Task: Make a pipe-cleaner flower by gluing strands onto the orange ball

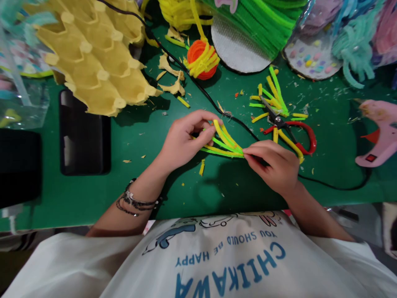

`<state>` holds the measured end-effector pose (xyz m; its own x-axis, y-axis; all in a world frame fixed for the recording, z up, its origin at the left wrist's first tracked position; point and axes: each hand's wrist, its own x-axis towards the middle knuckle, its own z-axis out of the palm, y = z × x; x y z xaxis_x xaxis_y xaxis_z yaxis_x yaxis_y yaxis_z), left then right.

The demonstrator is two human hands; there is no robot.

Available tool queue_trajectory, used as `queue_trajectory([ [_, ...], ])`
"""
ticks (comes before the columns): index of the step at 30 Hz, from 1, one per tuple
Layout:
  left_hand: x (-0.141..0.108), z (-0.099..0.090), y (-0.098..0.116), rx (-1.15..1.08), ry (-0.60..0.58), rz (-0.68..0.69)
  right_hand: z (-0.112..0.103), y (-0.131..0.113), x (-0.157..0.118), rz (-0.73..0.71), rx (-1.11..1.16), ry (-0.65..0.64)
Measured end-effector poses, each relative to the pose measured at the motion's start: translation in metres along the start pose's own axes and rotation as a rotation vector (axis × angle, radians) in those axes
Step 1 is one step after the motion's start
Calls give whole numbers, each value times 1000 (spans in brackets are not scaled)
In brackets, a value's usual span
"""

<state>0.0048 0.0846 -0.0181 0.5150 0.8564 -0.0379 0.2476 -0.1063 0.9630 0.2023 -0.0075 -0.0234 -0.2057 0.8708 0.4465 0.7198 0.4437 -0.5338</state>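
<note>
A small bundle of yellow and green pipe cleaners is held between both hands above the green table. My left hand has its fingers curled round the spread strands at the left. On the right, my right hand pinches the end where the strands come together. Just beyond my right hand lie red-handled scissors, their blades over a pile of short yellow and green pieces. A short yellow piece rests on the table below the bundle.
Yellow egg-carton material and a black phone lie at the left. A black cable crosses the green table. An orange-and-yellow ball, green pipe cleaners and a white disc sit behind; a pink glue gun lies right.
</note>
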Motion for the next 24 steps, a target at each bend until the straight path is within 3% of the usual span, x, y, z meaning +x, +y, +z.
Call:
queue_trajectory([
  [6,0,0,-1,33,-1,2,0,1,0,38,-11,-11],
  [17,0,0,-1,5,53,2,0,4,-4,112,40,117],
  [24,0,0,-1,16,51,-4,0,3,-4,127,34,130],
])
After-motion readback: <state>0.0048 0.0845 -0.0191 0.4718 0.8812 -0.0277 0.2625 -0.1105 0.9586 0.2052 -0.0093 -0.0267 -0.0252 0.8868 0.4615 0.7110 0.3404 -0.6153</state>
